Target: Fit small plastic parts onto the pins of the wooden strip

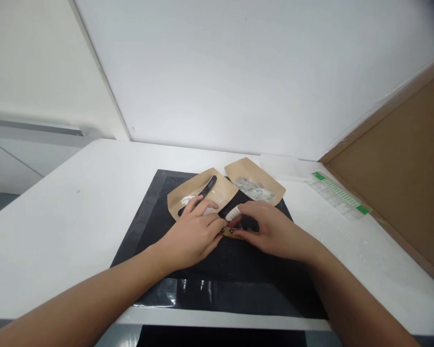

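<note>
A small tan strip with dark, shiny round spots point(230, 232) lies low over the black mat, between my two hands. My left hand point(195, 237) grips its left end with thumb and fingertips, other fingers reaching over the near paper tray point(224, 193). At the strip's right end, my right hand point(271, 226) closes thumb and fingers on it; a white wrap point(233, 213) covers one fingertip. Fingers hide much of the strip, so its kind is unclear. A curved black nail file point(207, 189) rests in the near tray, beside small white bits point(187, 199).
Behind to the right, a second brown paper tray point(235, 168) holds clear plastic packets point(255, 189). A clear compartment box with a green-striped label point(342, 195) lies on the white table point(75, 217) by a cardboard wall point(401, 168). The black mat point(217, 270) spans beneath my hands.
</note>
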Demonstrator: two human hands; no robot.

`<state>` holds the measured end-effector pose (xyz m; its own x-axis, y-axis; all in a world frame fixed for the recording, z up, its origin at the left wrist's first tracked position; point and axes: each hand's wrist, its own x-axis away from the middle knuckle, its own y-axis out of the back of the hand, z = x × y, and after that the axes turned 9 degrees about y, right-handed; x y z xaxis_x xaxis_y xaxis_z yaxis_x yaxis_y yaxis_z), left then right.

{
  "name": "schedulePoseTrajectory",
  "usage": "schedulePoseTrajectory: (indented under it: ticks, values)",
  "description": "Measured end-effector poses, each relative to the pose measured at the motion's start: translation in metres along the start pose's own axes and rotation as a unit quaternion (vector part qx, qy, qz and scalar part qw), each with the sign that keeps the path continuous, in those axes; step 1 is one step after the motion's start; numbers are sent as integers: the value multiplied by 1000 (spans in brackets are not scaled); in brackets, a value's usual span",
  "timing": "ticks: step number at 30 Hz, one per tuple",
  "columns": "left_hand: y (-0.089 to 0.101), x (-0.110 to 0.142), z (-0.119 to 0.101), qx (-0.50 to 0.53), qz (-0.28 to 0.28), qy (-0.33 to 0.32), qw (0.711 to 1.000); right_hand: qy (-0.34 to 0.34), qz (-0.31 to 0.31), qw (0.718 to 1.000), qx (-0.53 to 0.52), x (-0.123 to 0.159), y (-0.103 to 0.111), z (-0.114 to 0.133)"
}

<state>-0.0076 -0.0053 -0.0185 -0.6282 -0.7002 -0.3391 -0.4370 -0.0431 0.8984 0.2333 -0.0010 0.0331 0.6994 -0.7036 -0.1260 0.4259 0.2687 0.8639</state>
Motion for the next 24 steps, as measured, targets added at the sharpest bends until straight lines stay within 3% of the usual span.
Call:
schedulePoseTrajectory:
  ticks: [9,18,24]
  values:
    - [1,2,-2,18,-10,7,1000,-10,-6,1000,-6,-2,-1,0]
    - [0,3,-5,20,15,37,999,-16,-39,999,30,-3,-12,-2]
    - [2,2,-7,33,9,42,999,-3,-27,999,22,-1,-5,1]
